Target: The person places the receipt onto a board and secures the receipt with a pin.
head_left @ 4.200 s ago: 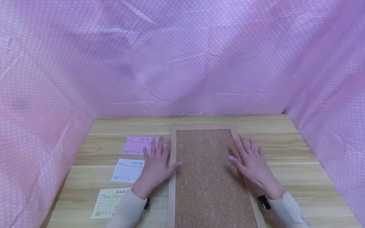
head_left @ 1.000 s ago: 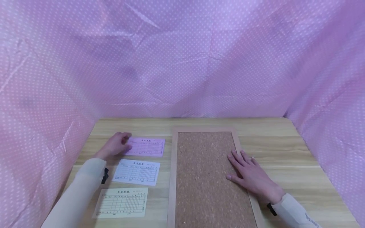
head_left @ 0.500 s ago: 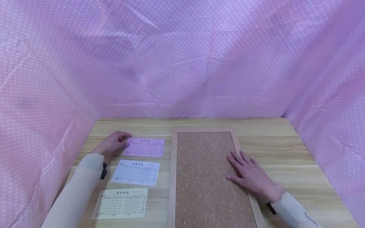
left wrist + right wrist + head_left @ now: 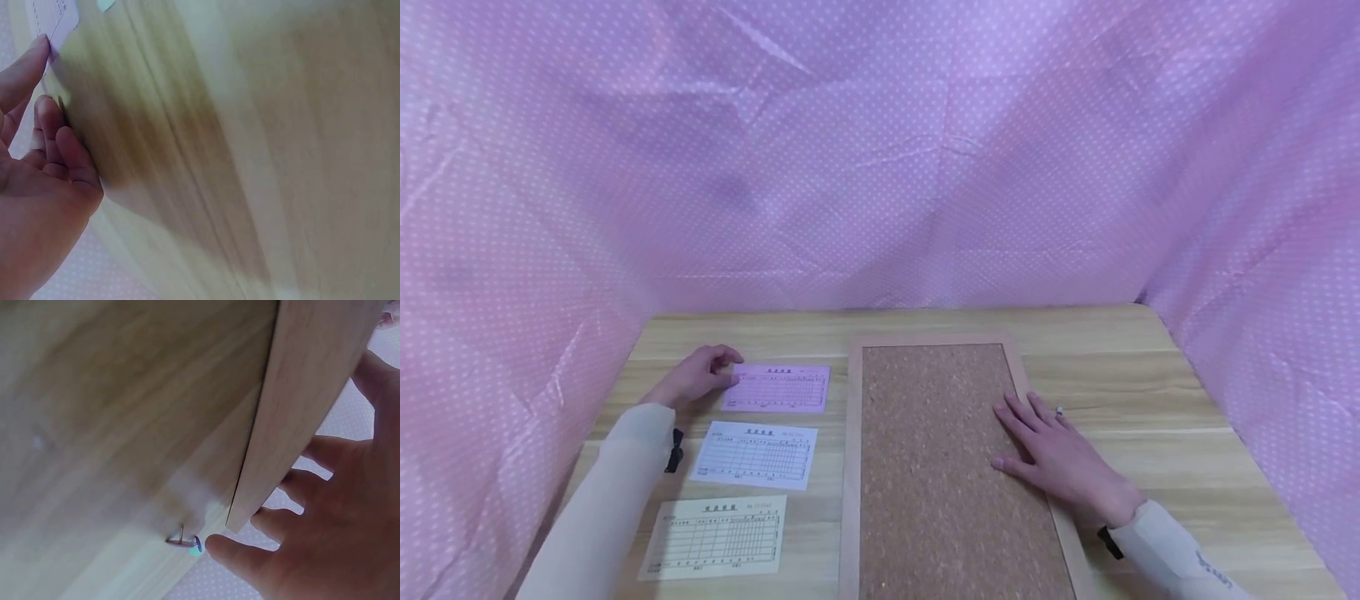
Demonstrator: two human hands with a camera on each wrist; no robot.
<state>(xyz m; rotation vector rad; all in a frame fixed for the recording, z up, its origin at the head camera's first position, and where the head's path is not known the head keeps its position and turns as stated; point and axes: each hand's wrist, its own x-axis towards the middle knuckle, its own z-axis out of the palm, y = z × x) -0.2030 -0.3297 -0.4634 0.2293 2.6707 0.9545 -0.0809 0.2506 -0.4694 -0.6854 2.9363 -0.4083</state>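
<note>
Risk of Pricks and Creases

On the counter (image 4: pixel 1180 417), the board (image 4: pixel 955 467) at lower centre might skid if the right hand (image 4: pixel 1071 467), its fingers spread over the board's right edge, pushes sideways. The purple slip (image 4: pixel 778 390), left of centre, might crease because it lies flat; the left hand (image 4: pixel 692 379) bends its fingers at the slip's left edge, pinching or not, I cannot tell. The tacks (image 4: pixel 181 542), lower middle of the right wrist view, could prick the nearby fingers.

Sleeve (image 4: pixel 1176 560) lettering, lower right: illegible. Headings on the purple, white (image 4: pixel 756 454) and yellow (image 4: pixel 715 537) slips: too small to read. Red numbers: blurred.
</note>
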